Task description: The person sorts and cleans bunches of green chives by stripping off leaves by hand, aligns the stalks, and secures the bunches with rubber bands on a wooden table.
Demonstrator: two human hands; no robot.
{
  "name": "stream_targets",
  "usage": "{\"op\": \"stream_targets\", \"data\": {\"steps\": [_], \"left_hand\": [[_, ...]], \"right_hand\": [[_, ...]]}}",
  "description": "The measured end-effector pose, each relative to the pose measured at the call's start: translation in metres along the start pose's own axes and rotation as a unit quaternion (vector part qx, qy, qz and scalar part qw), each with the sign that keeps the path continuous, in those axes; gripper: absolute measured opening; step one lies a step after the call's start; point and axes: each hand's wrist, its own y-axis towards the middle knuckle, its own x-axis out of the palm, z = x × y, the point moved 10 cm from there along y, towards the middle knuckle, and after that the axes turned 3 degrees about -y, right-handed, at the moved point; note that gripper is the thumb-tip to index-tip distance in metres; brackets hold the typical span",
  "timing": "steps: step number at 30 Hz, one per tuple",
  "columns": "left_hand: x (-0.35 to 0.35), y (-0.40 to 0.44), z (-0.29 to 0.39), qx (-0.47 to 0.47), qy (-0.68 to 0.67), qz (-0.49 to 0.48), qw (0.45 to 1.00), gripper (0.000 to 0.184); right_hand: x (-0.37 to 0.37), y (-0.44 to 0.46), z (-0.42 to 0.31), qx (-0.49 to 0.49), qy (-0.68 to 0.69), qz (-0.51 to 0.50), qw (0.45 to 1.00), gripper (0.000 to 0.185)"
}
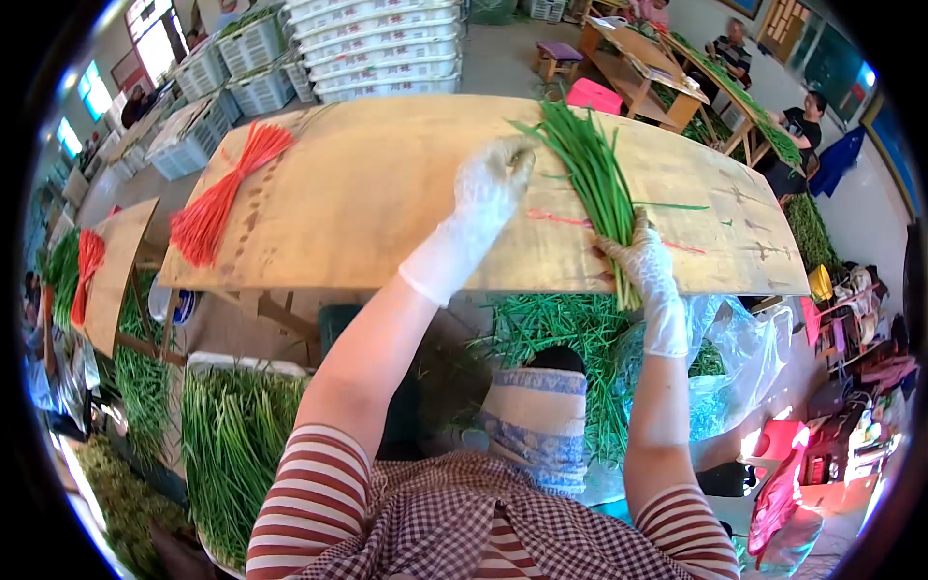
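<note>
A bundle of long green leaf stalks, which look like garlic chives (592,169), lies across the right part of the wooden table (367,184). My right hand (643,259), in a whitish glove, is wrapped round its lower end near the table's front edge. My gloved left hand (495,179) is just left of the leaves, apart from them, with its fingers curled in; whether anything is between them is hidden. A red tie strip (559,217) runs beneath the bundle, its other end showing to the right. One loose leaf (674,205) sticks out sideways.
A sheaf of red strips (232,198) lies at the table's left. A crate of greens (237,435) stands at my lower left. Cut greens (570,333) lie below the front edge, beside clear plastic (739,348). Stacked white crates (377,48) stand behind; people sit at far right.
</note>
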Motion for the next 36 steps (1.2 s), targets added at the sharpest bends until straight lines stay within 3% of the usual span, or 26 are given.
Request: {"op": "stream_targets", "data": {"steps": [3,9,13,18,21,27,31,34,36], "left_hand": [[0.052,0.063,-0.041,0.016,0.101,-0.014,0.995,0.024],[0.140,0.122,-0.098,-0.026,0.270,-0.202,0.941,0.027],[0.161,0.127,-0.096,0.077,0.361,-0.194,0.909,0.028],[0.167,0.125,-0.072,0.142,0.388,-0.268,0.870,0.029],[0.170,0.118,-0.065,0.211,0.333,-0.265,0.880,0.028],[0.166,0.116,-0.058,0.216,0.347,-0.276,0.870,0.017],[0.155,0.135,-0.074,0.069,0.156,-0.331,0.928,0.010],[0.151,0.133,-0.087,-0.037,-0.084,-0.404,0.910,0.013],[0.150,0.142,-0.095,0.058,-0.004,-0.362,0.930,0.016]], "right_hand": [[-0.002,-0.010,-0.012,0.022,0.006,-0.008,1.000,0.101],[-0.006,-0.012,-0.010,0.014,0.013,0.008,1.000,0.098],[0.001,-0.009,-0.003,0.009,0.057,0.009,0.998,0.098],[-0.006,-0.014,-0.010,0.001,0.061,0.016,0.998,0.097],[-0.001,-0.012,-0.005,-0.003,0.093,0.026,0.995,0.096],[0.004,-0.010,0.000,0.004,0.096,0.019,0.995,0.097],[-0.007,-0.013,-0.008,0.006,0.023,0.020,1.000,0.097],[-0.005,-0.013,-0.006,0.008,0.047,0.026,0.999,0.097],[0.004,-0.010,0.001,0.003,0.094,0.025,0.995,0.097]]}}
